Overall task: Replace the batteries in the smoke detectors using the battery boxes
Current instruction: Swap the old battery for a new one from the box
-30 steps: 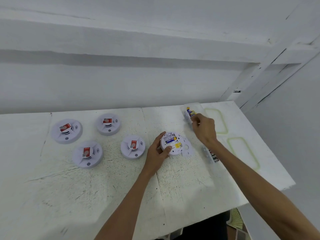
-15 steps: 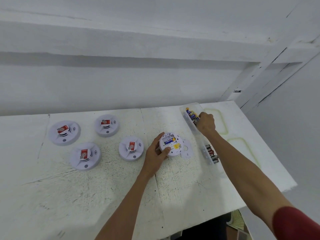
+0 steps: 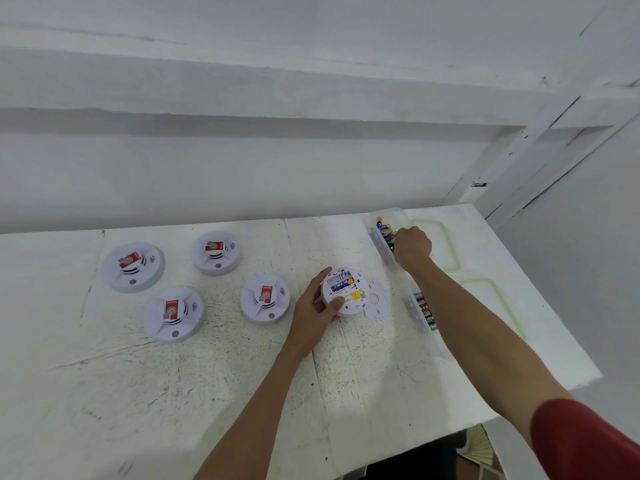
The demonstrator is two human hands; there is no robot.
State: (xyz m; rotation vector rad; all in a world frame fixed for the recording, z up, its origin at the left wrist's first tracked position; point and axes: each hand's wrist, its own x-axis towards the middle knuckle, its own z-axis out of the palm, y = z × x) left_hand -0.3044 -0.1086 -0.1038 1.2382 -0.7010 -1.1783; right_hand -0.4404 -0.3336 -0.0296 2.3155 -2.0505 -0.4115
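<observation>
My left hand (image 3: 317, 311) grips an opened white smoke detector (image 3: 346, 306) lying back-up on the table. Its compartment shows one blue-and-yellow battery (image 3: 343, 285) with a bare slot above it. The detector's round cover plate (image 3: 377, 301) lies just to its right. My right hand (image 3: 412, 245) reaches into the far clear battery box (image 3: 384, 252), fingers curled down over blue-and-yellow batteries (image 3: 385, 228). The back of the hand hides its fingertips. A nearer clear box (image 3: 415, 317) holds black-and-red batteries (image 3: 425, 310).
Several closed smoke detectors with red labels lie to the left: (image 3: 133, 266), (image 3: 216, 252), (image 3: 173, 313), (image 3: 265, 297). Two clear lids with green rims (image 3: 446, 247) (image 3: 498, 303) lie near the table's right edge (image 3: 554, 323). A white wall (image 3: 242, 168) runs behind.
My right hand has moved away from me, deeper into the far battery box. My left hand has kept its hold on the opened detector.
</observation>
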